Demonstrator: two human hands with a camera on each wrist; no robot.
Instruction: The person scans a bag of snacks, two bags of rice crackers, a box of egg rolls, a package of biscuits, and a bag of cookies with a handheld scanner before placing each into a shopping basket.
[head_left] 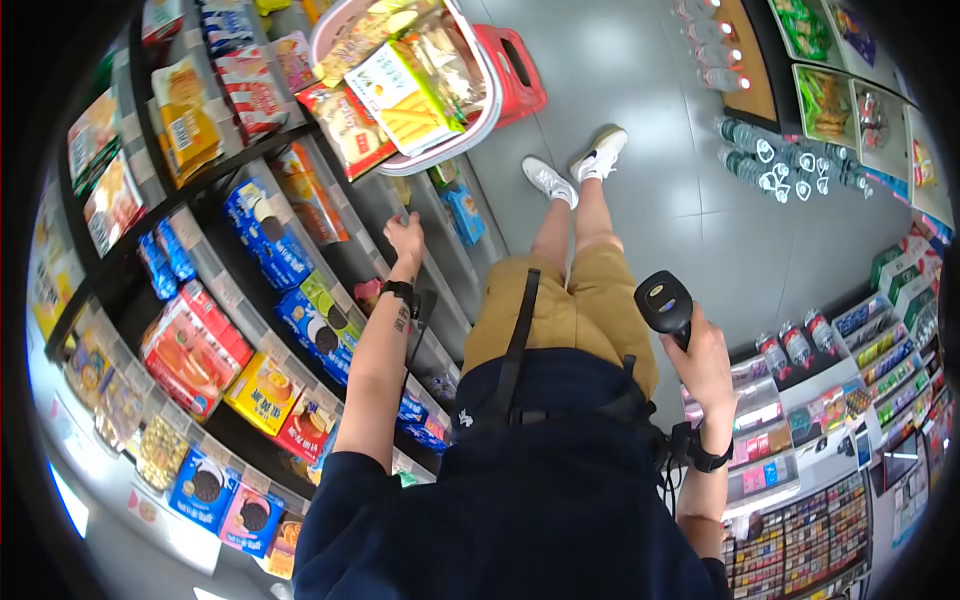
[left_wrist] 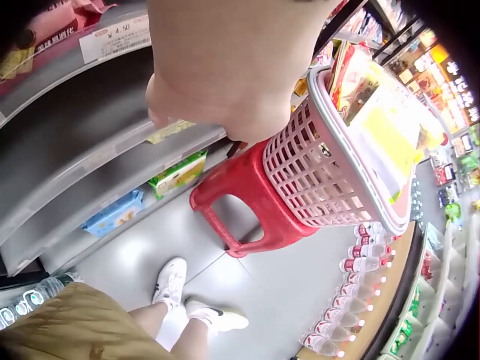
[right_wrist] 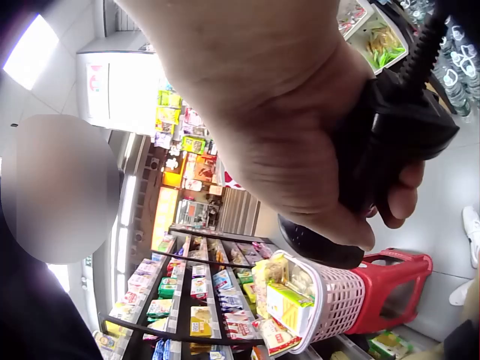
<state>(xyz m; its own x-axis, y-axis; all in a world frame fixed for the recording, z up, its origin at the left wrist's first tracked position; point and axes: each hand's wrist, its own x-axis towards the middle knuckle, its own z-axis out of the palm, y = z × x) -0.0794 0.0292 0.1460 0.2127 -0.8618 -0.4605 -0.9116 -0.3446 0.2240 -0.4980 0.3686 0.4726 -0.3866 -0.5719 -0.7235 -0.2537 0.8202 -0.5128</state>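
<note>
My right hand [head_left: 706, 365] grips a black handheld barcode scanner [head_left: 664, 303] by its handle. In the right wrist view the fingers wrap round the scanner [right_wrist: 367, 157], and its ribbed cable runs up from the handle. My left hand [head_left: 405, 240] is at the front edge of a low shelf [head_left: 440, 262], below the basket. Seen from the left wrist, the back of the left hand [left_wrist: 217, 105] hides most of its fingers, and I cannot tell whether they hold anything. Close to it stands a pink basket [left_wrist: 307, 169] full of bagged and boxed snacks, on a red stool [left_wrist: 247, 199].
Shelves of boxed biscuits [head_left: 195, 350] and bags line the left side. Bottles of water [head_left: 790, 165] stand on the grey floor [head_left: 640, 210] at the right, near a low wooden ledge [head_left: 752, 60]. A counter display [head_left: 765, 455] is at the lower right. A person [right_wrist: 60, 187] appears in the right wrist view.
</note>
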